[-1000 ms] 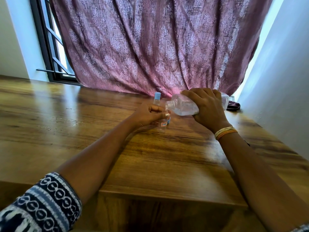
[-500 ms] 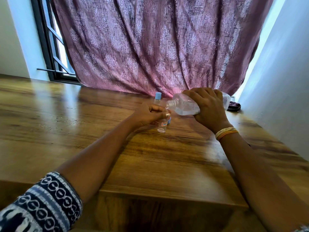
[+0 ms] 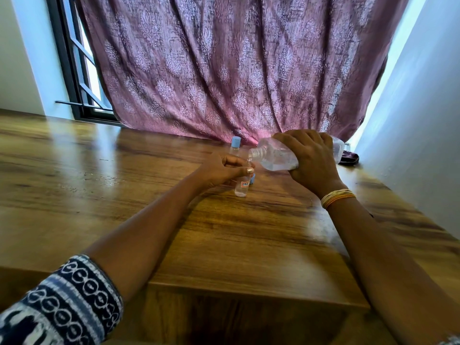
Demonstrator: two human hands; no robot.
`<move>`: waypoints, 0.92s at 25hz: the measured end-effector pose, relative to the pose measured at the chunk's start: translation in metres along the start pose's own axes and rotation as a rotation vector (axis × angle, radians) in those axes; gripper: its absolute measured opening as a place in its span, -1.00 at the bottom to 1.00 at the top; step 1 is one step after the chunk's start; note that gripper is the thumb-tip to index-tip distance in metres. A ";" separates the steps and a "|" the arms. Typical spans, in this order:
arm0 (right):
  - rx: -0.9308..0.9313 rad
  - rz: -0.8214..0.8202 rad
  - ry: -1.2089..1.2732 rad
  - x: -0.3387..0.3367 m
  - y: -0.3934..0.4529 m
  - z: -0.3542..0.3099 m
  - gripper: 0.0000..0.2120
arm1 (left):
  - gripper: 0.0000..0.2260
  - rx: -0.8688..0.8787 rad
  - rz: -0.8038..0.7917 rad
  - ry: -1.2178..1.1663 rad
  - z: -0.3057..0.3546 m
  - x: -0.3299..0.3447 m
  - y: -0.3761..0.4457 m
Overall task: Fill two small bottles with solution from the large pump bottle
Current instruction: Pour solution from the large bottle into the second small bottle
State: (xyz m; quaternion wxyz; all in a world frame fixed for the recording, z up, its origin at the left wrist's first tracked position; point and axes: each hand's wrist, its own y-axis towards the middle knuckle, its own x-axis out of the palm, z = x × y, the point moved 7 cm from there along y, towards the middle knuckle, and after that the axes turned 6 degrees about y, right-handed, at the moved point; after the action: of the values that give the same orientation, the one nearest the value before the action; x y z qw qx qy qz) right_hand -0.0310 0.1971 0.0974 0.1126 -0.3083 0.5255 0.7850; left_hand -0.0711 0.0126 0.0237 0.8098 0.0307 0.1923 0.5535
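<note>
My right hand (image 3: 310,160) grips the large clear bottle (image 3: 273,156), which has no pump on it and lies tipped on its side. Its threaded open neck points left and sits just above the mouth of a small clear bottle (image 3: 242,186). That small bottle stands upright on the wooden table (image 3: 224,232), with my left hand (image 3: 224,170) wrapped around its upper part; a little liquid shows at its bottom. A second small bottle (image 3: 235,146) with a blue cap stands just behind my left hand. A loose blue cap (image 3: 252,179) lies beside the held bottle.
A purple patterned curtain (image 3: 224,70) hangs down to the table's back edge. A dark object (image 3: 349,156) lies at the far right by the white wall (image 3: 423,120). A window frame (image 3: 74,70) stands at the back left.
Both hands and the bottles stay almost in place; the large bottle stays tipped with its neck over the small bottle's mouth.
</note>
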 end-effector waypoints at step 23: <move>-0.017 0.022 -0.030 0.003 0.000 0.001 -0.44 | -0.89 0.003 -0.006 -0.039 0.001 0.002 -0.002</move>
State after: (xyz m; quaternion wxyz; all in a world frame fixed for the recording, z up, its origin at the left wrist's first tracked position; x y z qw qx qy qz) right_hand -0.0340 0.1972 0.0958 0.1091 -0.2916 0.5206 0.7950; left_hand -0.0682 0.0135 0.0230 0.8149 0.0425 0.1773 0.5501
